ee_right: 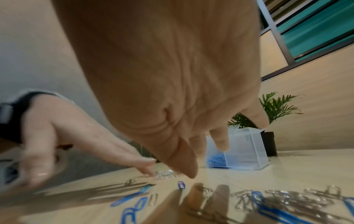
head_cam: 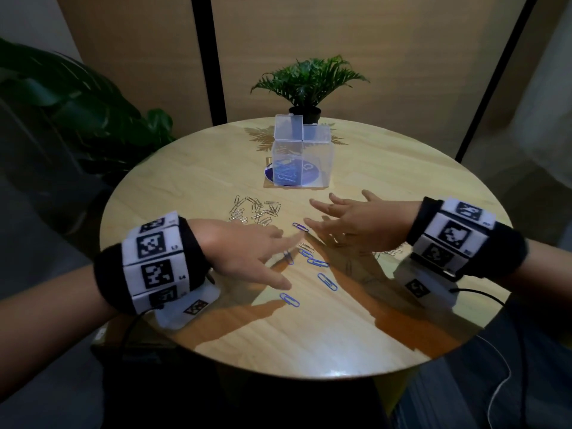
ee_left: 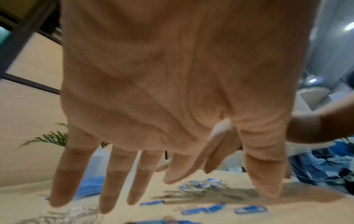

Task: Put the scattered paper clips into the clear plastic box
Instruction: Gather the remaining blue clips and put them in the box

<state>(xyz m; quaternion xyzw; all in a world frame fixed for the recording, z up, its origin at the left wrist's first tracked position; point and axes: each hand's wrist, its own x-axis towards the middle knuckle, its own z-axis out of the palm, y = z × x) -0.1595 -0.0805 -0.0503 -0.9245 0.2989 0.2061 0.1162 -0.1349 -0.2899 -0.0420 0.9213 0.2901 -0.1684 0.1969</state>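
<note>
The clear plastic box (head_cam: 322,156) stands at the back of the round table with its lid (head_cam: 289,128) raised; blue clips (head_cam: 286,174) lie inside. Loose blue clips (head_cam: 327,281) lie between my hands, and a pile of silver clips (head_cam: 257,210) sits farther back. My left hand (head_cam: 253,252) hovers palm down over the blue clips, fingers spread and holding nothing. Opposite it, my right hand (head_cam: 340,221) also spreads its fingers and holds nothing. The right wrist view shows more silver clips (ee_right: 287,198) under that hand (ee_right: 172,106), with the box (ee_right: 243,150) beyond. The left wrist view shows the bare palm of my left hand (ee_left: 182,106).
A small potted fern (head_cam: 308,85) stands just behind the box. The wooden table (head_cam: 371,329) has a curved edge near me. A large leafy plant (head_cam: 77,103) stands off the table at the left. Cables hang from both wrist bands.
</note>
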